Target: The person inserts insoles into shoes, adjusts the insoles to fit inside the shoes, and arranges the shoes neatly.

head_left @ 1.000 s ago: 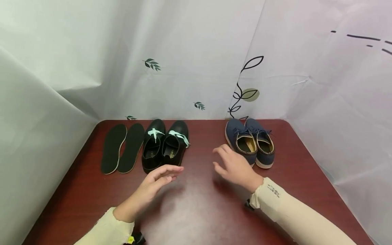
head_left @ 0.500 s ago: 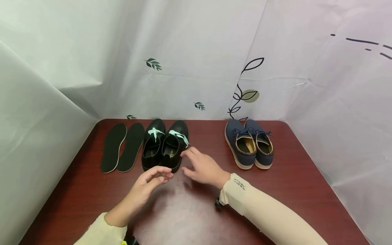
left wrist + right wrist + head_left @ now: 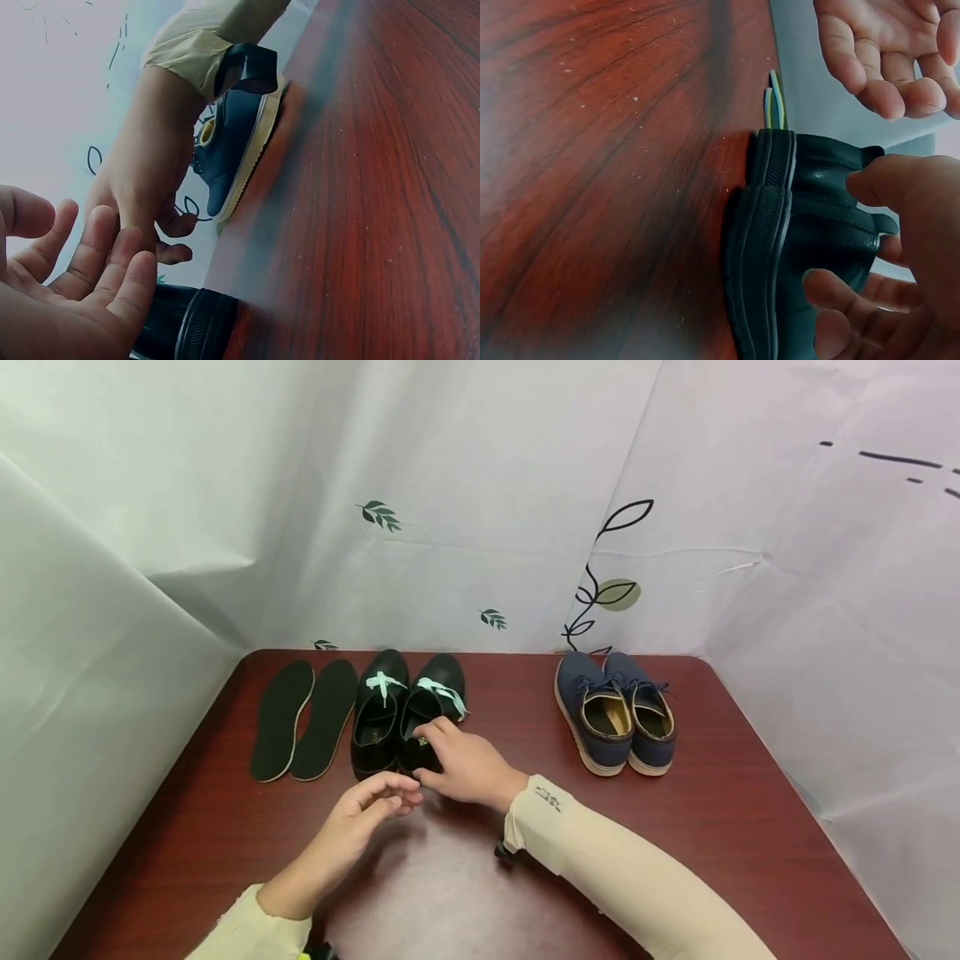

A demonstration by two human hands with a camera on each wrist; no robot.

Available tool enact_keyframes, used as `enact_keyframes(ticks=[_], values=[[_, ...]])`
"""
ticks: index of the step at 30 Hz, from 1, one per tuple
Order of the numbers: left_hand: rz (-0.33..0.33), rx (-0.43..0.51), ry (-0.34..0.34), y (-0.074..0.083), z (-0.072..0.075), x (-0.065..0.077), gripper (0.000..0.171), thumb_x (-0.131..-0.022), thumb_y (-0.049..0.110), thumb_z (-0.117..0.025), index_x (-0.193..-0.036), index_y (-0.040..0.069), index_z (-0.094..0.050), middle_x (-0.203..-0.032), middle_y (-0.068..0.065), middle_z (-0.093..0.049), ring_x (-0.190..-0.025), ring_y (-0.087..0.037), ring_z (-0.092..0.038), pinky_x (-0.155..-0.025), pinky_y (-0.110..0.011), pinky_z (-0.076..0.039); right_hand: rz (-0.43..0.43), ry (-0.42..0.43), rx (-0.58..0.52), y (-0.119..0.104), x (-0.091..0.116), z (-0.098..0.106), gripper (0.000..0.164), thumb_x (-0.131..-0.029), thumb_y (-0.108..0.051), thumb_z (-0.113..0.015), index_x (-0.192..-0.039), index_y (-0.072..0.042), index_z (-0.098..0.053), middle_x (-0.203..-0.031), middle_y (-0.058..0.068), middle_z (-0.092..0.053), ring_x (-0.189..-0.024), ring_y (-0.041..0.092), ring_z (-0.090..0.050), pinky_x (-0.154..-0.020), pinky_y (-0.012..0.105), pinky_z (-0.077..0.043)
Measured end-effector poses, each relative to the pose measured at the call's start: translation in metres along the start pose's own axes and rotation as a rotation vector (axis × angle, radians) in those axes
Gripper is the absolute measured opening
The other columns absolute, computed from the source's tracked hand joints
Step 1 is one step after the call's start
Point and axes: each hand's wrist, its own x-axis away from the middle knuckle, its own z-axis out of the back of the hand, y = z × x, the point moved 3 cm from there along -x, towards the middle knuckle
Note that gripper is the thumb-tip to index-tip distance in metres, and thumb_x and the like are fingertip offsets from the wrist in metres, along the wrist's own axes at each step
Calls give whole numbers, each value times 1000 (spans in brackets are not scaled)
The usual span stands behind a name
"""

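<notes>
A pair of black shoes (image 3: 441, 672) with pale mint laces stands at the back, left of centre, toes to the wall. Over the heel and opening of the right-hand shoe is my right hand (image 3: 467, 767), thumb apart from the fingers. In the right wrist view its thumb and fingers (image 3: 832, 292) spread about the shoe's upper (image 3: 821, 247); whether they touch it is unclear. My left hand (image 3: 365, 808) hovers near the heels with loosely bent fingers, holding nothing. The left wrist view shows that palm (image 3: 67, 322) beside the right hand (image 3: 142, 172).
Two dark insoles (image 3: 282, 720) lie flat left of the black shoes. A pair of navy lace-up shoes (image 3: 576, 685) stands at the back right. White patterned sheeting (image 3: 450, 527) encloses the far side and both sides of the reddish-brown table (image 3: 480, 893).
My right hand has moved left from beside the navy shoes to the right-hand black shoe. My left hand has drawn slightly left and down. All the shoes stay in place.
</notes>
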Motion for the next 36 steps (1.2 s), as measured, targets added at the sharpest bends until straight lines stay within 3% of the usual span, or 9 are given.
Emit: enact_keyframes(ticks=[4,9,12,15,20,27,36], values=[[-1,-9,3,-1,1,-1,23,-102,-7,-41,-114,-24,-50,-106,18,-72,-101,0,-68,-87,-16,-56,-27,-65,46,-1,-11,-5,49,-96,-41,-61,-135,-14,-53,-123,5,-65,-90,15,-66,-77,38,-62],[-11,-18,-4,-5,1,-2,22,-101,-7,-42,-112,-22,-52,-107,20,-71,-101,1,-68,-87,-16,-56,-94,-128,113,0,-28,-9,28,-90,-45,-66,-97,-18,-64,-101,-1,-71,-84,14,-65,-67,39,-61],[-7,-22,3,-7,2,-2,21,-101,-7,-42,-111,-22,-53,-107,19,-71,-101,0,-69,-86,-17,-56,-121,-156,130,-2,-36,-10,32,-85,-50,-71,-76,-21,-61,-87,-2,-71,-74,16,-66,-58,39,-59],[14,-40,8,-9,2,-1,21,-101,-6,-43,-111,-21,-54,-107,19,-70,-102,-1,-69,-86,-17,-56,-123,-159,119,-3,-40,-11,39,-83,-51,-75,-66,-21,-57,-74,-3,-67,-65,14,-62,-53,35,-56],[62,-64,22,-9,3,1,22,-101,-5,-44,-112,-20,-55,-105,15,-69,-102,-4,-70,-87,-19,-56,-68,-155,113,-2,-32,-12,41,-83,-48,-77,-66,-20,-54,-77,-4,-63,-69,11,-57,-59,33,-54],[108,-86,49,-9,8,4,22,-102,-1,-46,-113,-17,-57,-104,11,-71,-102,-7,-70,-87,-21,-56,15,-86,151,-1,-18,-12,31,-86,-49,-74,-76,-21,-64,-90,-3,-68,-79,13,-64,-68,36,-60],[126,-107,70,-13,16,6,23,-101,-4,-45,-114,-16,-58,-103,10,-70,-101,-10,-69,-87,-22,-57,33,-21,84,2,-4,-17,29,-89,-46,-72,-77,-21,-64,-87,-5,-61,-74,10,-61,-69,31,-59]])
